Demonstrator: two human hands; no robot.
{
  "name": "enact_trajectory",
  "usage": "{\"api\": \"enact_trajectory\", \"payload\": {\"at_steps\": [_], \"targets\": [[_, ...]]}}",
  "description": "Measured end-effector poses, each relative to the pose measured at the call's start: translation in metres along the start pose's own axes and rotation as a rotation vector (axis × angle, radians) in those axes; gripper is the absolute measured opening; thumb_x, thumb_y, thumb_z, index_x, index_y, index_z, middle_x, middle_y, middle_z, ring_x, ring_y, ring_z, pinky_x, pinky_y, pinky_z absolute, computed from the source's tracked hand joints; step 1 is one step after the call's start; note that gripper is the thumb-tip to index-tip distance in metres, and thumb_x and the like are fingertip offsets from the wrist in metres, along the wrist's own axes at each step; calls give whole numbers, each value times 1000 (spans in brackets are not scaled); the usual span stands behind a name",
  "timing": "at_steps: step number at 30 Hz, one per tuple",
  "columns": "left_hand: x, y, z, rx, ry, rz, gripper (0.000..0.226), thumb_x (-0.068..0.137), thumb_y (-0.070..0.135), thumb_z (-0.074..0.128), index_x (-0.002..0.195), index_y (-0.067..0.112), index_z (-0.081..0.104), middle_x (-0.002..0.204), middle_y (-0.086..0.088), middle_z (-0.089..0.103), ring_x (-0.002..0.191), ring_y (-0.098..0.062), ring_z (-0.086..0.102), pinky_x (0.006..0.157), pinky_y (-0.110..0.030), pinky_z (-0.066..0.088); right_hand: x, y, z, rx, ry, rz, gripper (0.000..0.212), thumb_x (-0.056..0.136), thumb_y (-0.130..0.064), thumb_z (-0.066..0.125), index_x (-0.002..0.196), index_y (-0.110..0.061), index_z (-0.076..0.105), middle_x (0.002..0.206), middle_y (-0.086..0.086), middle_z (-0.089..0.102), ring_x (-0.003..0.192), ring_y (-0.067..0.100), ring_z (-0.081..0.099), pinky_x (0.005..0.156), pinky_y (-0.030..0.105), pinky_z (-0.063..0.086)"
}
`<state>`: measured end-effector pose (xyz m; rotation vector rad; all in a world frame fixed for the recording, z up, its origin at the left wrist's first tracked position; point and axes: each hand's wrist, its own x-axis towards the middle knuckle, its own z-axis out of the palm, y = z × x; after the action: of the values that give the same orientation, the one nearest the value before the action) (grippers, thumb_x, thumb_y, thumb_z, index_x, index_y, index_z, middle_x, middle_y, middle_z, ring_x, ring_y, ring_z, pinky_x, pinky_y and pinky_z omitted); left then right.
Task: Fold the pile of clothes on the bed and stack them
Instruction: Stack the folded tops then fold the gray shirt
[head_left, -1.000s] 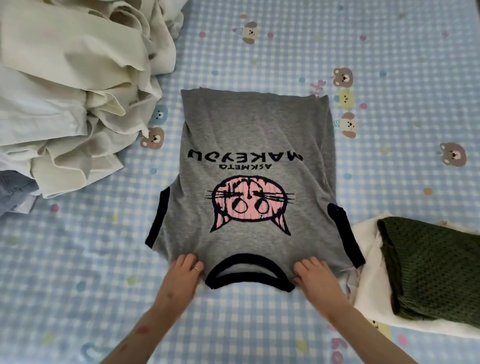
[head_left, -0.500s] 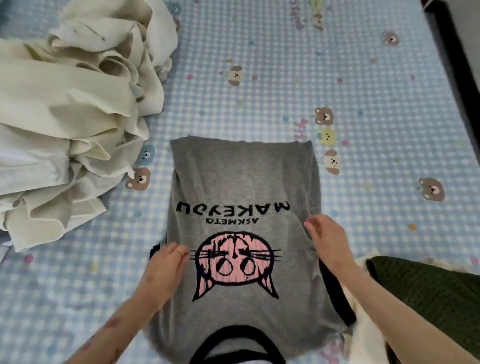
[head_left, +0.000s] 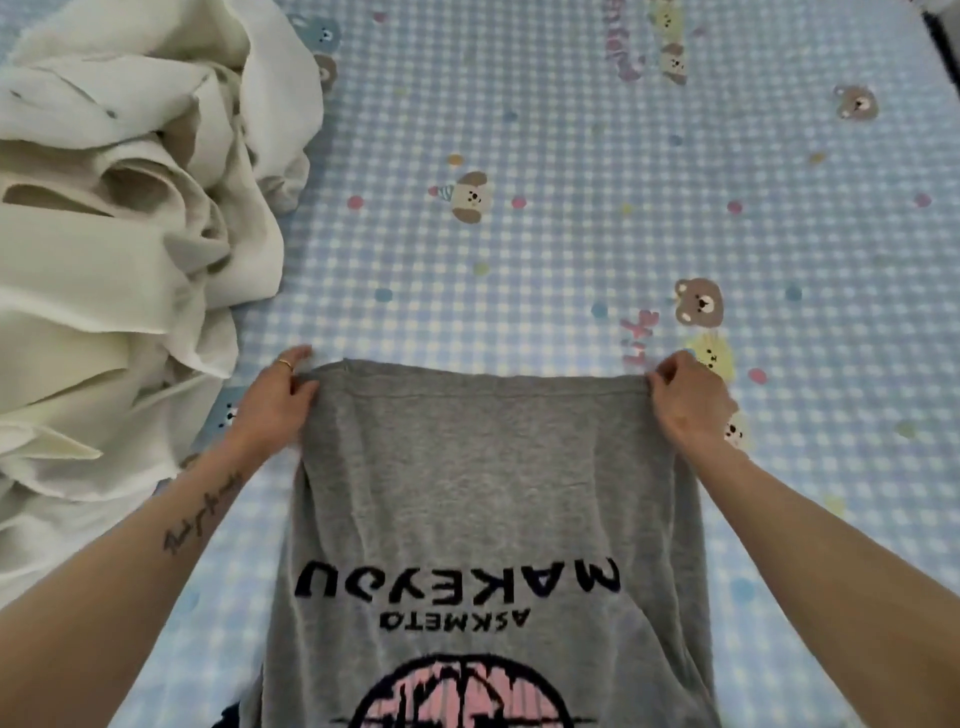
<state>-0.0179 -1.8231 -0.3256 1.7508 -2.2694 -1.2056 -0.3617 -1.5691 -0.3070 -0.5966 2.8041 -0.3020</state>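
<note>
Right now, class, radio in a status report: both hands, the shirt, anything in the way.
Left hand and right hand each pinch a far corner of the grey shirt. Shirt flat, print up. Cream pile lies left, apart from it.

A bed sheet (head_left: 571, 249) in pale blue and white check covers the bed, dotted with small coloured spots. Cartoon animals are printed on it: a brown bear face (head_left: 698, 302) near the right, a tan puppy in a party hat (head_left: 467, 196) toward the middle, and another bear (head_left: 856, 103) at the upper right. A dark strip (head_left: 943, 44) shows at the top right corner.
</note>
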Motion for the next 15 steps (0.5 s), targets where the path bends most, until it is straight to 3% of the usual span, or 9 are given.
{"api": "enact_trajectory", "payload": {"at_steps": [2, 4, 7, 10, 12, 15], "targets": [[13, 3, 0, -9, -16, 45, 12, 89, 13, 61, 97, 22, 61, 86, -3, 64, 85, -25, 60, 66, -27, 45, 10, 11, -2, 56, 26, -8, 16, 95, -25, 51, 95, -14, 63, 97, 10, 67, 93, 33, 60, 77, 36, 41], [21, 9, -6, -42, -21, 89, 13, 85, 16, 67, 81, 25, 60, 71, 0, 61, 72, -20, 57, 58, -24, 40, 21, 27, -11, 104, 55, -6, 19, 95, -24, 50, 96, -12, 65, 99, 14, 68, 95, 35, 60, 75, 34, 38], [26, 16, -17, -83, -217, 125, 10, 86, 14, 66, 94, 19, 62, 85, -7, 66, 78, -18, 59, 72, -31, 45, 29, 48, -22, 170, -24, -119, 13, 94, -22, 55, 91, -13, 63, 94, 10, 67, 92, 33, 60, 79, 36, 40], [25, 17, -24, 47, -425, 123, 24, 85, 0, 64, 105, 12, 60, 105, -7, 63, 96, -22, 58, 87, -37, 45, 22, 51, -25, 273, -265, -274, 11, 85, -30, 68, 94, -24, 64, 99, 0, 61, 90, 18, 60, 82, 30, 43], [24, 18, -25, 137, -448, 123, 29, 80, -4, 67, 102, 13, 58, 101, -5, 61, 95, -22, 56, 83, -31, 41, 18, 53, -24, 201, -288, -352, 15, 80, -27, 74, 91, -27, 63, 98, -2, 56, 89, 16, 56, 81, 29, 42], [22, 18, -26, 327, -342, 194, 15, 80, 7, 70, 83, 16, 58, 85, -5, 63, 86, -27, 59, 70, -31, 38, 15, 56, -24, 129, -203, -407, 15, 81, -20, 72, 90, -25, 61, 96, -3, 52, 87, 20, 56, 76, 32, 42]]}}
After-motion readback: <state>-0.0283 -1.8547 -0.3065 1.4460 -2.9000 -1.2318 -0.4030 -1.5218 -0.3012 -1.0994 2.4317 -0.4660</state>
